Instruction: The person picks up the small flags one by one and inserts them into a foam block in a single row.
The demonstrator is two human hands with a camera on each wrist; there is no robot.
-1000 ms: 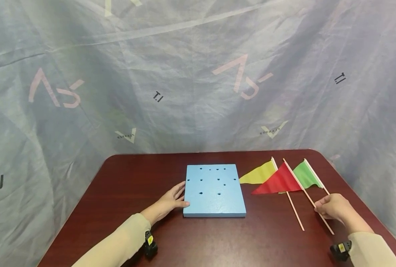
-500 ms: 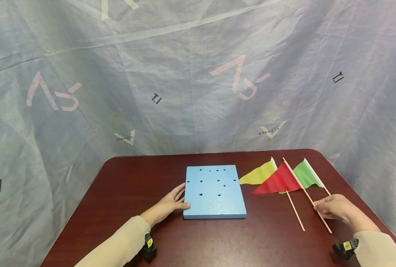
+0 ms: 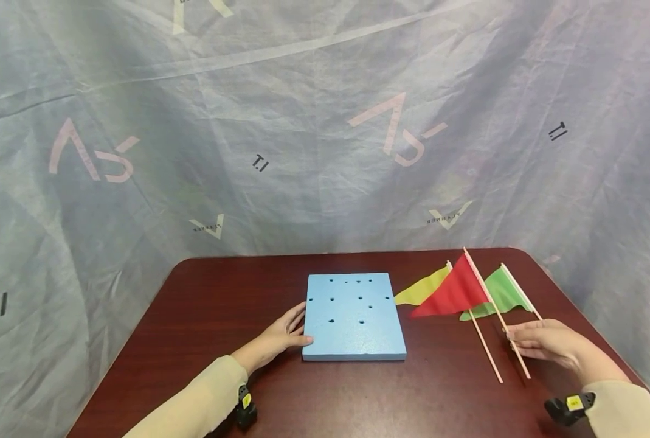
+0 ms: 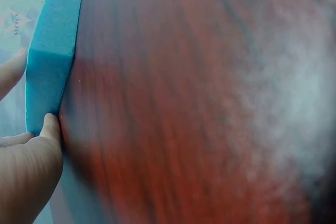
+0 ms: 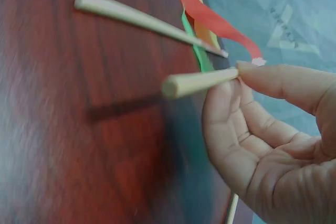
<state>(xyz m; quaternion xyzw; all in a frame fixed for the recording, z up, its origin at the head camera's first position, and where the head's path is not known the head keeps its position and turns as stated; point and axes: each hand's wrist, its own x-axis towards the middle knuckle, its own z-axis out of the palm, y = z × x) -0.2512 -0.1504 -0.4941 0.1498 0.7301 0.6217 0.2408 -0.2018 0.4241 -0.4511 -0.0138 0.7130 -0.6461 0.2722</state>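
Observation:
My right hand (image 3: 549, 344) pinches the wooden stick of a red triangular flag (image 3: 458, 289) between thumb and fingers. In the right wrist view the stick's end (image 5: 176, 86) casts a shadow on the tabletop, standing off it. A yellow flag (image 3: 425, 287) and a green flag (image 3: 502, 292) lie behind, partly covered by the red cloth. Left of the flags, a flat light-blue board (image 3: 352, 337) with several small holes lies on the table. Against its left edge rests my left hand (image 3: 275, 337), thumb at the top edge and fingers along the side (image 4: 50, 87).
The dark red-brown wooden table (image 3: 221, 280) has rounded far corners. A grey printed cloth (image 3: 303, 121) hangs behind and beside it. The yellow flag's stick (image 3: 487, 350) points toward the near side, between the board and my right hand.
The red flag has risen at its tip, and its stick's near end has swung left with my right hand. More of the green cloth shows. My left hand stays at the board.

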